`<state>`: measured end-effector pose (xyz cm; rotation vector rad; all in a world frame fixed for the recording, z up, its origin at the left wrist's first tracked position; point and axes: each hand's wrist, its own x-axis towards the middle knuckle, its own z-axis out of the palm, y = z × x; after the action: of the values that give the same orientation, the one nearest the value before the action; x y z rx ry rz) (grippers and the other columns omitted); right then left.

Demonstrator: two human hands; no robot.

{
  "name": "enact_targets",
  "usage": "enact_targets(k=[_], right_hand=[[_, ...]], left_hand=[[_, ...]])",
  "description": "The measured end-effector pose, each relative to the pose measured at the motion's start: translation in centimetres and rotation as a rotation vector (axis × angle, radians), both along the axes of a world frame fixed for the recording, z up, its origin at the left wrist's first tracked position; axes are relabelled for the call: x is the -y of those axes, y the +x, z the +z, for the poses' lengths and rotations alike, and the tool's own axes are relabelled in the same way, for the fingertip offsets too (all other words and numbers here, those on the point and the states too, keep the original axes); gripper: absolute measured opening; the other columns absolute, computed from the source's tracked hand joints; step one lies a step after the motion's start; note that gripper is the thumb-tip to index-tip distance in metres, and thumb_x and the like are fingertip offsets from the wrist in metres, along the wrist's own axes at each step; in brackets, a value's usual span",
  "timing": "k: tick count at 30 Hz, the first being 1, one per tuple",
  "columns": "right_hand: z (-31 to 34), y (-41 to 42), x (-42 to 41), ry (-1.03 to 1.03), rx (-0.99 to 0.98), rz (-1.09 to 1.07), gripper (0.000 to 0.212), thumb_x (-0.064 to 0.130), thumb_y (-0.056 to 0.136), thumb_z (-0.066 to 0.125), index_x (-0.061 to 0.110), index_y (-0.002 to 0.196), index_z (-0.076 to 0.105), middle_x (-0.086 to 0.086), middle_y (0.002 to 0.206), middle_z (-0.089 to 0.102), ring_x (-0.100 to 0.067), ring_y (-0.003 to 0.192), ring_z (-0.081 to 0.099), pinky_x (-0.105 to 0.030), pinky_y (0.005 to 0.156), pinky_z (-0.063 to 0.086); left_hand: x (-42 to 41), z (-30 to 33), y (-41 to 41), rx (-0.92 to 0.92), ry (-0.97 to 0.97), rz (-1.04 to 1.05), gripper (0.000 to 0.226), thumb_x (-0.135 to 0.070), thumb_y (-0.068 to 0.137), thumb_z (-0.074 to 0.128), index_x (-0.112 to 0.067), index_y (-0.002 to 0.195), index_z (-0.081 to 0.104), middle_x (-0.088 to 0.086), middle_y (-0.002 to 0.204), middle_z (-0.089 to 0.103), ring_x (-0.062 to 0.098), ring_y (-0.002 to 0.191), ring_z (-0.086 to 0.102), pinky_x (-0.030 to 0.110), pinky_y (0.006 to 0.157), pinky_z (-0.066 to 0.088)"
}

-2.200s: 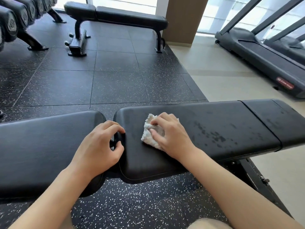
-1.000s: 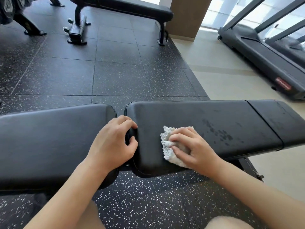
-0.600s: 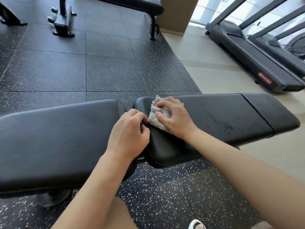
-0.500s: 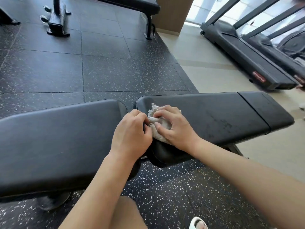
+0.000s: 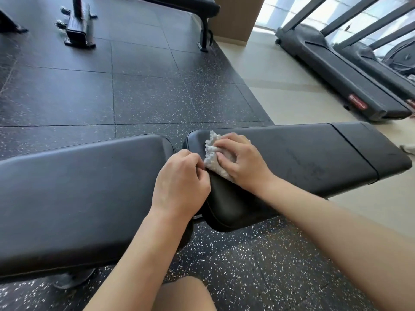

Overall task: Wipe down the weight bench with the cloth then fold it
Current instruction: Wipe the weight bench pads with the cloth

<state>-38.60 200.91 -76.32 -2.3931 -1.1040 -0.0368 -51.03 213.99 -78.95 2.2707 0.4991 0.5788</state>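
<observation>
A black padded weight bench (image 5: 303,158) runs across the view in two pads, with a gap between them. A bunched white cloth (image 5: 213,153) lies on the left end of the right pad, beside that gap. My right hand (image 5: 240,160) grips the cloth and presses it onto the pad; much of the cloth is hidden under its fingers. My left hand (image 5: 182,182) sits at the gap with its fingers curled over the edge of the right pad, touching the cloth's left side. Faint streaks mark the right pad's surface.
Speckled black rubber floor tiles (image 5: 146,97) lie beyond the bench. A second black bench (image 5: 190,5) stands at the back. A treadmill (image 5: 350,86) sits on the pale floor at the right. A small white thing (image 5: 407,148) lies on the floor past the bench's right end.
My right hand has slid the cloth from the middle front of the right pad to its left end, against my left hand. The view has shifted left and down.
</observation>
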Motion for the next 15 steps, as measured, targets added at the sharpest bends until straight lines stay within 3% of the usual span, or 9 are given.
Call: enact_targets(k=[7,15], right_hand=[[-0.1,4.5,-6.5,-0.055,0.008,-0.026,0.025,0.024,0.099,0.061,0.015,0.117,0.075,-0.004,0.118,0.067,-0.027,0.114,0.056,-0.032,0.099,0.039],[-0.6,0.7,4.4,0.032,0.009,0.217,0.017,0.019,0.096,0.067,0.013,0.108,0.077,0.000,0.111,0.068,-0.023,0.106,0.055,-0.028,0.097,0.038]], left_hand=[[0.1,0.0,0.0,0.011,0.082,0.028,0.011,-0.012,0.084,0.063,-0.018,0.083,0.072,-0.006,0.088,0.066,0.020,0.084,0.061,0.034,0.077,0.049],[0.9,0.6,-0.9,0.019,0.160,0.015,0.017,-0.008,0.083,0.063,-0.021,0.085,0.073,-0.013,0.086,0.065,0.010,0.075,0.056,0.036,0.077,0.054]])
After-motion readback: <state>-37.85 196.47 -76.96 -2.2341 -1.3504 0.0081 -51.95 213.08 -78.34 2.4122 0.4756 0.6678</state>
